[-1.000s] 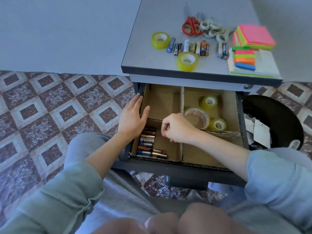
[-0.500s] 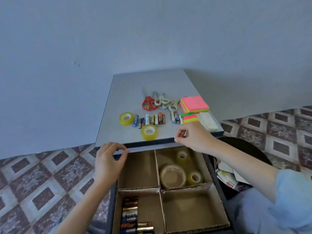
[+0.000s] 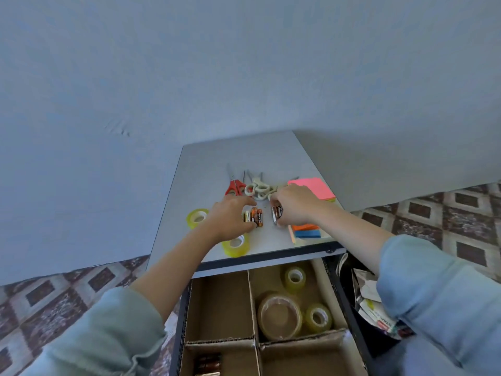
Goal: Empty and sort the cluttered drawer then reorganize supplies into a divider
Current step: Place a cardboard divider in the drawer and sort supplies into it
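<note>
Head-worn camera (wide-angle), facing forward and down, desk [image 3: 238, 158] near, drawer [image 3: 179, 335] nearest

A plain blue-grey wall [image 3: 244, 77] fills the back of the room. The floor [image 3: 461, 213] has brown and white tiles with squares and diamonds on them, and it shows on the left and on the right. A black bin [image 3: 379, 346] stands on the floor at the right. Crumpled papers [image 3: 366, 289] stick out of it.
</note>
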Action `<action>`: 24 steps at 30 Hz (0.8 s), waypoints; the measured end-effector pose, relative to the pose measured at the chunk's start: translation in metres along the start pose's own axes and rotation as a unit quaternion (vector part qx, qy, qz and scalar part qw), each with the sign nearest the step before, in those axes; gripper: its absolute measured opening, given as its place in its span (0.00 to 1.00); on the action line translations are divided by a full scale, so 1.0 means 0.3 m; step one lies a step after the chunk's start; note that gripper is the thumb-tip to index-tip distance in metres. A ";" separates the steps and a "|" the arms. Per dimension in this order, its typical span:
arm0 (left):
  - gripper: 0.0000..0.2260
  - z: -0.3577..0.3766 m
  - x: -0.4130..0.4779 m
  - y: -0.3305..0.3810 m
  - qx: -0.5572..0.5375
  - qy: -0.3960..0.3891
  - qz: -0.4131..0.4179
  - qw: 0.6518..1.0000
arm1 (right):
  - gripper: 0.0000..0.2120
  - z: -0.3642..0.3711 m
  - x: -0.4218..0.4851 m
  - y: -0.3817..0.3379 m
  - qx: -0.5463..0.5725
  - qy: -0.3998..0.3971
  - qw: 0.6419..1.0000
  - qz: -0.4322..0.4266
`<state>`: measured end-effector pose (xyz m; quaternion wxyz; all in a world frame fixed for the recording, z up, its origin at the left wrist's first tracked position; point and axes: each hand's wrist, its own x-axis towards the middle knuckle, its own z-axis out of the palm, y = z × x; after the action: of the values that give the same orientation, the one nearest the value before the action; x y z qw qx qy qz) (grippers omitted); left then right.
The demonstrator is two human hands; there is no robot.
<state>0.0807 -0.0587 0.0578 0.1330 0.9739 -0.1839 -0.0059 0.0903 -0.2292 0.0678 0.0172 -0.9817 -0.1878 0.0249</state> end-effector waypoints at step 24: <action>0.25 0.027 0.050 -0.003 -0.015 -0.002 0.014 1.000 | 0.16 -0.008 0.049 -0.012 -0.046 -0.036 0.998 0.015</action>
<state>0.0947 -0.0653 0.0503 0.1472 0.9691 -0.1979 -0.0086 0.1026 -0.2205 0.0698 -0.0353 -0.9826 -0.1747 0.0521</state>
